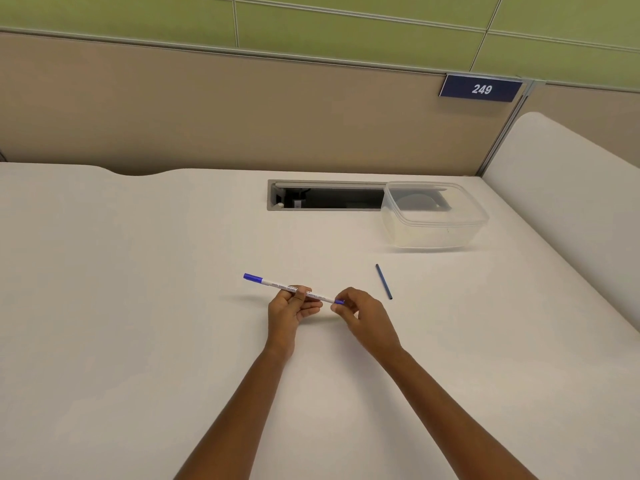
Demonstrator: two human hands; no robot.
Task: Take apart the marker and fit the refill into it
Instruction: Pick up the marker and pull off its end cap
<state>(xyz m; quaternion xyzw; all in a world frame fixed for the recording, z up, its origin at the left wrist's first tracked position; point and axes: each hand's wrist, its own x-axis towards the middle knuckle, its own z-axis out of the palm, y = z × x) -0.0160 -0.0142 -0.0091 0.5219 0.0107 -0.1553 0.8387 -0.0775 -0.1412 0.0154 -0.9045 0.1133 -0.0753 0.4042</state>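
A slim white marker [273, 283] with a blue cap on its far-left end is held level just above the white desk [138, 306]. My left hand [289, 311] grips its barrel near the middle. My right hand [363, 317] pinches the small blue plug at the marker's right end between thumb and fingertips. A thin dark blue refill [383, 281] lies loose on the desk, a short way to the right of my right hand, pointing away from me.
A clear plastic container [434, 216] stands at the back right, partly over an open cable slot [325, 195] in the desk. A beige partition with a "249" plate [480, 88] rises behind. A white side panel [561, 209] borders the right.
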